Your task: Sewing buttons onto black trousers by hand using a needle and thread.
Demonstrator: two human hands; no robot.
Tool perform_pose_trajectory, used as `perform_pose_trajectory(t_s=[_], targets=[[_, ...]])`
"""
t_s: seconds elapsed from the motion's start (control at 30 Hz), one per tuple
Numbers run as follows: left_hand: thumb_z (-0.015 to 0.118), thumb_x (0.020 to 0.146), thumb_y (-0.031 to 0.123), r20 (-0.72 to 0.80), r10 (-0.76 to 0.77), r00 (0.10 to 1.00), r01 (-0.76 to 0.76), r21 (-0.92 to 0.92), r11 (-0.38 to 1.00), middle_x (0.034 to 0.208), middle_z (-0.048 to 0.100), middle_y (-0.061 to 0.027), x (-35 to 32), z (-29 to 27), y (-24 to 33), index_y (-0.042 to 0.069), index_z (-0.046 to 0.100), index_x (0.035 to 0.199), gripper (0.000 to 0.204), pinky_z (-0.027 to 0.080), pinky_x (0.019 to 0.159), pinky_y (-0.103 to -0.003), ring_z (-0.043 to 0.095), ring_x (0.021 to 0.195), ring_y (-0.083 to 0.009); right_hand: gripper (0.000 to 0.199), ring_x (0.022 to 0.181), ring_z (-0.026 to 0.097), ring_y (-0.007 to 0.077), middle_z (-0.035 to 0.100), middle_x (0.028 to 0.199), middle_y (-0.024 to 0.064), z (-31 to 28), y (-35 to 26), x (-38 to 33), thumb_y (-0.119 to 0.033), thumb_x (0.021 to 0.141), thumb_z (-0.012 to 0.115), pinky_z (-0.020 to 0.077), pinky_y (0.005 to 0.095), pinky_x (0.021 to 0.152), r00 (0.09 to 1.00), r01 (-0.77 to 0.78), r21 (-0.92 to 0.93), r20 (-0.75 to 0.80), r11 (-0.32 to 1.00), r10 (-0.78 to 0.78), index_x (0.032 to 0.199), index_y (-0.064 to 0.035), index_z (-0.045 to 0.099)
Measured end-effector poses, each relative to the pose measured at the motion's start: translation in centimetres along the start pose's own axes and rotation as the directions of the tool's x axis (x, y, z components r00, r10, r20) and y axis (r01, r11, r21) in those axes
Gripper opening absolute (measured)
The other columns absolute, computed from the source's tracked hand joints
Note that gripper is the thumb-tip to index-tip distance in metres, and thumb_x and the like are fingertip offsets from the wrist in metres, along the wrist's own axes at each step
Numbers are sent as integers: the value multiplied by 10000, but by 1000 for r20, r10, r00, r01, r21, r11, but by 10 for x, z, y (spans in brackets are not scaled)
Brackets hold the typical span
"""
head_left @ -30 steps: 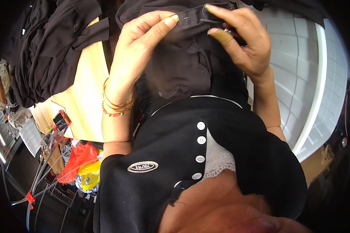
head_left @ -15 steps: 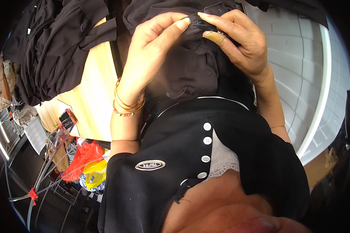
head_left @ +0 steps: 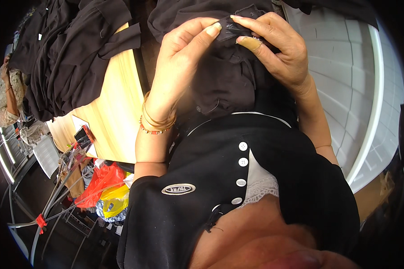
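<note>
A dark garment [head_left: 226, 85] lies over my lap, and a small flap of it is raised between my hands. My left hand [head_left: 184, 54] pinches the flap's left edge between thumb and forefinger. On the other side my right hand [head_left: 280, 49] grips the flap with its thumb below and fingers above; a yellowish covering [head_left: 250, 43] wraps that thumb. Small pale marks or thread ends show on the held cloth [head_left: 229, 30], too fine to make out. Lower on the garment sits a small dark round piece [head_left: 199, 109] beside a thin thread.
To the left, more dark garments [head_left: 72, 58] are heaped on a light wooden table [head_left: 116, 103], with a phone [head_left: 83, 136] near its edge. Red [head_left: 98, 181] and yellow [head_left: 114, 199] plastic bags sit below. A white curved-edged surface [head_left: 341, 80] lies right. Another person's arm [head_left: 11, 96] appears far left.
Both hands keep their hold on the flap, with only a slight shift of the fingers. The fine pale line seen between them is less distinct now. The whole view has shifted a little.
</note>
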State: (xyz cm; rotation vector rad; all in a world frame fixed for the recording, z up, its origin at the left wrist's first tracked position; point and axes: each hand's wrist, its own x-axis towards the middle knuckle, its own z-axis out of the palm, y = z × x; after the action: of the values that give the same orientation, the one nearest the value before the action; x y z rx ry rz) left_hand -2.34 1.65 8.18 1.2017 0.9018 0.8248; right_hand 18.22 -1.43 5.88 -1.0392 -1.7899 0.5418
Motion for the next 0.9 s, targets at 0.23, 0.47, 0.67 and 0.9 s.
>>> perform_pose_trajectory(t_s=[0.23, 0.47, 0.67, 0.9], targets=[[608, 992, 110, -24, 23, 999, -22, 45, 999, 1006, 709, -10, -4, -2, 4, -22, 694, 1130, 209, 459, 872, -209, 616, 939, -65, 342, 676, 544, 131, 617, 819, 64, 7, 0, 3, 13, 806, 754, 441, 260, 592, 992, 115, -215, -26, 970, -123, 1146, -14, 730], [664, 956, 118, -63, 102, 993, -95, 102, 990, 995, 678, 23, 1, -38, 59, 24, 701, 1110, 184, 445, 820, -201, 592, 900, -54, 273, 792, 596, 131, 671, 936, 64, -29, -11, 9, -23, 869, 735, 466, 235, 724, 962, 86, -106, -249, 991, -110, 1137, 24, 715], [550, 1000, 139, -279, 511, 813, -229, 653, 722, 1120, 705, -125, -29, -218, 227, -27, 640, 1226, 294, 564, 883, -330, 682, 954, -200, 346, 945, 657, 117, 697, 993, 61, -36, 4, 10, -68, 930, 701, 536, 238, 835, 837, 69, 71, -548, 995, -19, 1262, 12, 646], [584, 989, 135, -222, 457, 861, -219, 650, 728, 1078, 711, -105, 21, -270, 188, -32, 659, 1189, 271, 553, 871, -288, 680, 931, -173, 276, 957, 587, 100, 597, 1040, 28, -31, 3, 0, -23, 944, 655, 440, 215, 860, 914, -96, 54, -390, 994, 109, 1211, 43, 632]])
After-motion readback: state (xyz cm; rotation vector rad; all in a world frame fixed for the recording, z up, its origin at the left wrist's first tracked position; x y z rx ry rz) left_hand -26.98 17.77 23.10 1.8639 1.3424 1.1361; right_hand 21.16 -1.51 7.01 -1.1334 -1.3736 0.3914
